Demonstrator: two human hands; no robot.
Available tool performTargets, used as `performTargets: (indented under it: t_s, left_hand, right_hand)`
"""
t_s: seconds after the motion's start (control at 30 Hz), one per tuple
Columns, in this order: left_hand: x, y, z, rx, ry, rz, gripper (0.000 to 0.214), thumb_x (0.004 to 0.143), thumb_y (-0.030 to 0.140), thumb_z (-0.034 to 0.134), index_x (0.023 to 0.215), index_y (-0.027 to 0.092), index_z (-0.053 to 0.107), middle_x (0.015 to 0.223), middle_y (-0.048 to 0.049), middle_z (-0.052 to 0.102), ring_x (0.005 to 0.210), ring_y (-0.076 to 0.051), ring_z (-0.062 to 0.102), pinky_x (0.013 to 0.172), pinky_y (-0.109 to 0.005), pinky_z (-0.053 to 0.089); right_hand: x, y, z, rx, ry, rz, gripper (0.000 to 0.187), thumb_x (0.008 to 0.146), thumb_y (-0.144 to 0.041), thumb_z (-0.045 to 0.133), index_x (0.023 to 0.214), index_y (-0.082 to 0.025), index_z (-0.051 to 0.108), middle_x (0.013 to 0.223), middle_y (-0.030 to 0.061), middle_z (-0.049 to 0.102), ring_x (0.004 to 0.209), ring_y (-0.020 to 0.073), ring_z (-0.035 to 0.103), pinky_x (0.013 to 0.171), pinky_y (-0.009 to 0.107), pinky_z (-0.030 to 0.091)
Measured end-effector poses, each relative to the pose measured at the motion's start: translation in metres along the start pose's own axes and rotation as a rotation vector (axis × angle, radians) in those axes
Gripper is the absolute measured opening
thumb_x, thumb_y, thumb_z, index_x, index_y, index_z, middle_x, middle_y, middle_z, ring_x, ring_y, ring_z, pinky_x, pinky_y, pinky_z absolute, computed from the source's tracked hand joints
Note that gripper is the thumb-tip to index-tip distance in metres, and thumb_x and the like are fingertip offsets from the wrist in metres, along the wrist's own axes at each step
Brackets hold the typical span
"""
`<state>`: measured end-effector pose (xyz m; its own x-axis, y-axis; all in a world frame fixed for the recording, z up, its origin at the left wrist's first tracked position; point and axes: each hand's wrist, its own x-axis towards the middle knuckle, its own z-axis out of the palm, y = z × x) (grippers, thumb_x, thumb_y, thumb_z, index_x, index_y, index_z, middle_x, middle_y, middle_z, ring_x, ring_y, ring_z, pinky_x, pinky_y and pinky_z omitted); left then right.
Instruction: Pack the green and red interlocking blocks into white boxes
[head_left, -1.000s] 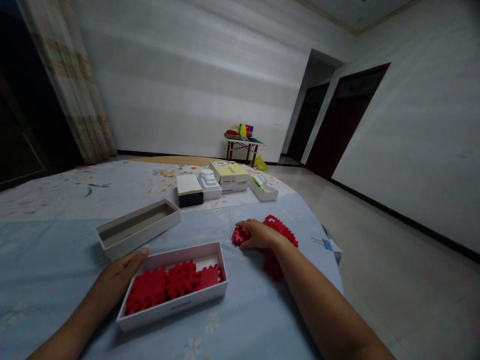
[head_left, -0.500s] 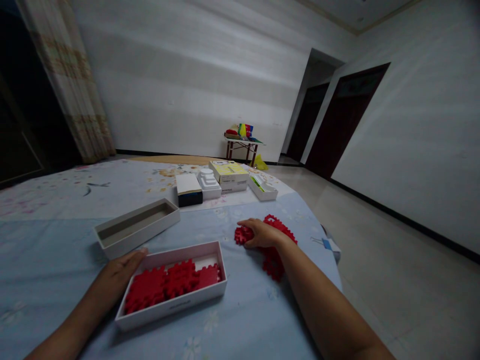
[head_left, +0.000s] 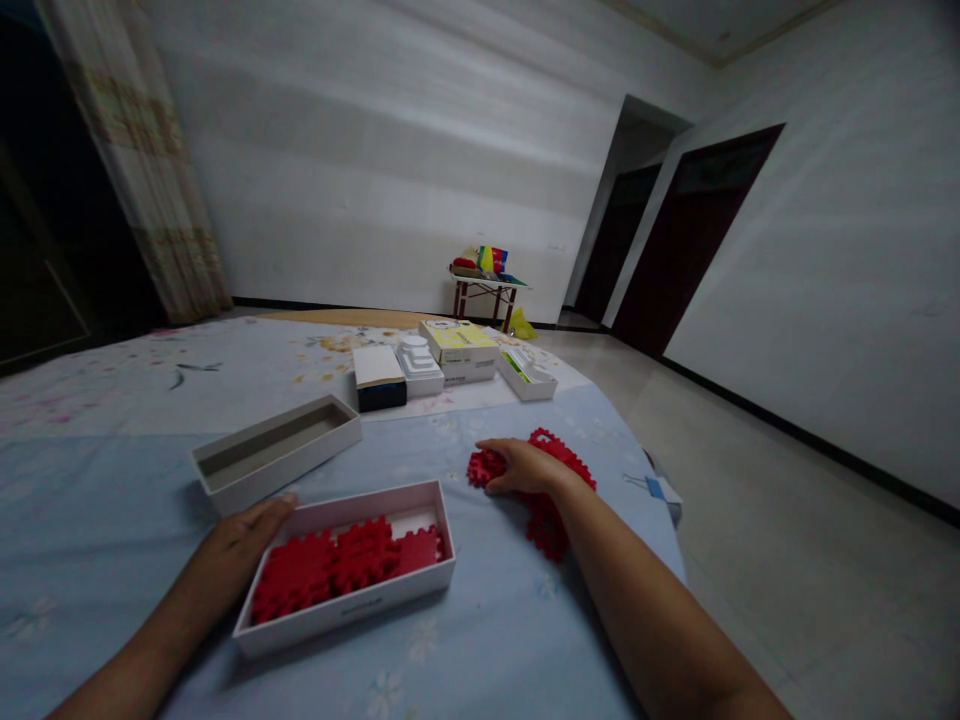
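A white shallow box lies on the blue bedsheet in front of me, with several red jagged-edged foam pieces inside. My left hand rests flat against the box's left side, fingers stretched out. To the right, my right hand curls over a red foam piece at the near edge of a loose pile of red pieces; the fingers close around it.
An empty grey-white box lid lies behind the box. Farther back sit a dark-sided box, white boxes, a yellow-topped box and a small tray. The bed's edge drops to the tiled floor on the right.
Almost nothing has moved; my right hand has shifted slightly on the red piece, and the view has drifted a little.
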<state>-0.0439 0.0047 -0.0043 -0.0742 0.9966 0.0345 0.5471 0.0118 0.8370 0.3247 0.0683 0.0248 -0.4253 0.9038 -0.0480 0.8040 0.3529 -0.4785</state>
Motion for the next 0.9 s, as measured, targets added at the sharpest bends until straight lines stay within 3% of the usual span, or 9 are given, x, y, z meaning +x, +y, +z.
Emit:
performTargets:
  t_s: [0.23, 0.33, 0.43, 0.57, 0.73, 0.9]
  left_hand:
    - [-0.003, 0.007, 0.001, -0.021, -0.018, 0.005, 0.051, 0.075, 0.055, 0.041, 0.090, 0.013, 0.065, 0.084, -0.0038, 0.072, 0.090, -0.025, 0.063, 0.085, -0.031, 0.044]
    - [-0.006, 0.012, 0.002, -0.028, -0.014, 0.016, 0.047, 0.076, 0.054, 0.041, 0.082, 0.014, 0.065, 0.077, -0.0017, 0.071, 0.085, -0.023, 0.064, 0.081, -0.029, 0.045]
    - [-0.008, 0.015, 0.001, -0.029, -0.049, 0.019, 0.045, 0.077, 0.054, 0.040, 0.074, 0.015, 0.063, 0.069, 0.0002, 0.069, 0.075, -0.022, 0.064, 0.074, -0.027, 0.047]
    - [-0.009, 0.016, 0.001, -0.046, -0.046, 0.019, 0.044, 0.077, 0.052, 0.041, 0.074, 0.015, 0.063, 0.067, 0.0007, 0.068, 0.075, -0.022, 0.062, 0.072, -0.027, 0.046]
    - [-0.010, 0.017, 0.002, -0.078, -0.056, 0.016, 0.044, 0.077, 0.051, 0.042, 0.078, 0.014, 0.064, 0.066, 0.0006, 0.068, 0.076, -0.021, 0.062, 0.074, -0.027, 0.045]
    - [-0.009, 0.014, 0.003, -0.095, -0.054, 0.031, 0.041, 0.078, 0.051, 0.042, 0.074, 0.015, 0.062, 0.064, 0.0016, 0.066, 0.071, -0.020, 0.060, 0.070, -0.026, 0.046]
  right_hand:
    - [0.000, -0.001, 0.004, -0.042, 0.055, -0.032, 0.069, 0.061, -0.029, 0.068, 0.125, -0.017, 0.047, 0.123, 0.0115, 0.052, 0.113, 0.0265, 0.047, 0.095, 0.037, 0.034]
    - [-0.009, -0.019, -0.002, 0.017, 0.152, -0.092, 0.067, 0.064, -0.027, 0.066, 0.126, -0.018, 0.045, 0.120, 0.0107, 0.052, 0.110, 0.0247, 0.047, 0.094, 0.038, 0.035]
    - [-0.022, -0.052, -0.011, 0.101, 0.192, -0.271, 0.065, 0.067, -0.028, 0.065, 0.128, -0.023, 0.042, 0.119, 0.0069, 0.052, 0.107, 0.0208, 0.048, 0.093, 0.035, 0.035]
    - [-0.032, -0.096, -0.014, -0.015, 0.054, -0.473, 0.064, 0.068, -0.028, 0.066, 0.128, -0.023, 0.042, 0.118, 0.0078, 0.052, 0.108, 0.0210, 0.045, 0.092, 0.034, 0.035]
    - [-0.025, -0.120, -0.005, -0.367, -0.113, -0.448, 0.060, 0.061, -0.029, 0.070, 0.117, -0.020, 0.052, 0.104, 0.0110, 0.058, 0.098, 0.0267, 0.050, 0.084, 0.041, 0.036]
    - [-0.017, -0.129, 0.004, -0.498, -0.157, -0.472, 0.059, 0.062, -0.034, 0.069, 0.116, -0.020, 0.052, 0.100, 0.0116, 0.059, 0.093, 0.0270, 0.051, 0.081, 0.040, 0.035]
